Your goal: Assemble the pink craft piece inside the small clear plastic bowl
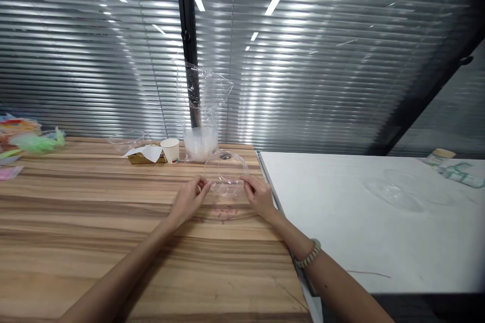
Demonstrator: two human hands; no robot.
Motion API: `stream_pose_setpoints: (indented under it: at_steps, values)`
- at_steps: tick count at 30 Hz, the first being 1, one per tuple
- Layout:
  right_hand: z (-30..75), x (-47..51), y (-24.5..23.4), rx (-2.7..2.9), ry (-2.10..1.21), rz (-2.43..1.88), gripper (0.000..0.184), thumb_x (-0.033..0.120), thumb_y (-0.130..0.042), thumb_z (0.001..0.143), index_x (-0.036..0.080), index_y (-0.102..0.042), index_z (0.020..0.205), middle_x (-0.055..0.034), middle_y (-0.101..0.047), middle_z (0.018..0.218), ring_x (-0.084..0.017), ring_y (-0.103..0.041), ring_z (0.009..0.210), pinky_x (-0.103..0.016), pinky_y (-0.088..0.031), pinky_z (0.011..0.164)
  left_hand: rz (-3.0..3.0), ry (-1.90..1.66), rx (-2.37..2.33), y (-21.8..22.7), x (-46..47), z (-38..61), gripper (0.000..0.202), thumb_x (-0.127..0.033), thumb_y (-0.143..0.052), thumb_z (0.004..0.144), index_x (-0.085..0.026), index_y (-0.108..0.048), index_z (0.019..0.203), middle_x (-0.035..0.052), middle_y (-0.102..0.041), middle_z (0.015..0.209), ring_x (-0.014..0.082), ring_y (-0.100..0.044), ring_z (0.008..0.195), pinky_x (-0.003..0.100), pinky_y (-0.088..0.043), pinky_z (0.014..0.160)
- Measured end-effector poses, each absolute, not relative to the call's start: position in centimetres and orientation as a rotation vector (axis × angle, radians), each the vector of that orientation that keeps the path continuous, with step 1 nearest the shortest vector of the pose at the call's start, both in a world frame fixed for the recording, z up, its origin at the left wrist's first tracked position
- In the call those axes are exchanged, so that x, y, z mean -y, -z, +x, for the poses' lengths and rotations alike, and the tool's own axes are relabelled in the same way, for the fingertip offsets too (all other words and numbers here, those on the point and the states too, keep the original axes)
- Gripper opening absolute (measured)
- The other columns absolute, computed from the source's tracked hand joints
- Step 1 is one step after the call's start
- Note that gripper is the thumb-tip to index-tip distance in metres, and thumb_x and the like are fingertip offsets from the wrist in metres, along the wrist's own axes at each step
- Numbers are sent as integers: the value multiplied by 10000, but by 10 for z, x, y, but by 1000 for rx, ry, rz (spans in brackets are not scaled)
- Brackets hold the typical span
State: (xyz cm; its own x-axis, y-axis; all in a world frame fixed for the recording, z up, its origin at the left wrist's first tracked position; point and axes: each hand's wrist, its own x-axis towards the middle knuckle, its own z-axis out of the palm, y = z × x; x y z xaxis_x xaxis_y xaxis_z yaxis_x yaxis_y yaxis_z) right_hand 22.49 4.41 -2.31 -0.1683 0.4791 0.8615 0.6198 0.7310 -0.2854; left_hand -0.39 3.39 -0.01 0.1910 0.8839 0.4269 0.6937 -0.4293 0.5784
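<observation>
Between my hands a round, clear plastic lid or shallow bowl (216, 161) is held tilted up just above the wooden table; which of the two it is, I cannot tell. My left hand (189, 197) pinches its left rim between thumb and fingers. On the opposite side my right hand (259, 195) grips the right rim the same way, and a beaded bracelet (308, 254) circles that forearm. Several small pink pieces (226, 212) lie scattered on the wood just in front of the clear plastic.
Behind stand a bagged stack of clear plastic cups or bowls (200, 143), a white paper cup (170, 150), a small box with white paper (147, 154) and a clear bowl (127, 140). Colourful bags (38, 140) lie far left. A white table (322, 242) adjoins, bearing clear plastic lids (394, 194).
</observation>
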Motion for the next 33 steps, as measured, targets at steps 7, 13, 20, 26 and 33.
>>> stream_pose_setpoints:
  at_steps: [7, 13, 20, 26, 33]
  values:
    - [225, -42, 20, 1841, 105, -847, 270, 115, -380, 888, 197, -622, 975, -37, -653, 781, -161, -613, 708, -261, -461, 623, 1838, -1215, -1369, 7, -45, -9, 349, -502, -540, 811, -169, -500, 908, 8, -582, 769, 153, -566, 668, 257, -432, 585]
    - [225, -43, 22, 1855, 70, -831, 274, 111, -370, 896, 193, -613, 990, -27, -630, 761, -149, -583, 673, -249, -433, 598, 1675, -1290, -1294, 6, -42, -2, 353, -498, -587, 759, -182, -470, 865, -21, -528, 699, 127, -517, 581, 225, -393, 496]
    - [226, -43, 22, 1864, 34, -832, 288, 106, -364, 892, 205, -614, 992, -26, -637, 779, -151, -589, 677, -252, -442, 605, 1645, -1174, -1309, 3, -43, -5, 348, -527, -572, 750, -194, -475, 774, -36, -531, 650, 118, -484, 525, 225, -382, 491]
    - [226, -44, 22, 1866, 10, -873, 281, 120, -383, 893, 200, -616, 1029, -42, -683, 888, -170, -632, 790, -278, -484, 699, 1859, -958, -1328, 5, -42, -6, 379, -522, -494, 802, -184, -502, 630, -21, -521, 561, 158, -518, 572, 251, -384, 559]
    - [224, -43, 21, 1891, 5, -850, 272, 151, -389, 903, 204, -610, 1053, -46, -698, 958, -174, -652, 824, -287, -511, 714, 1763, -1120, -1337, 0, -42, -4, 321, -463, -542, 743, -182, -513, 590, -9, -562, 598, 171, -541, 648, 259, -398, 643]
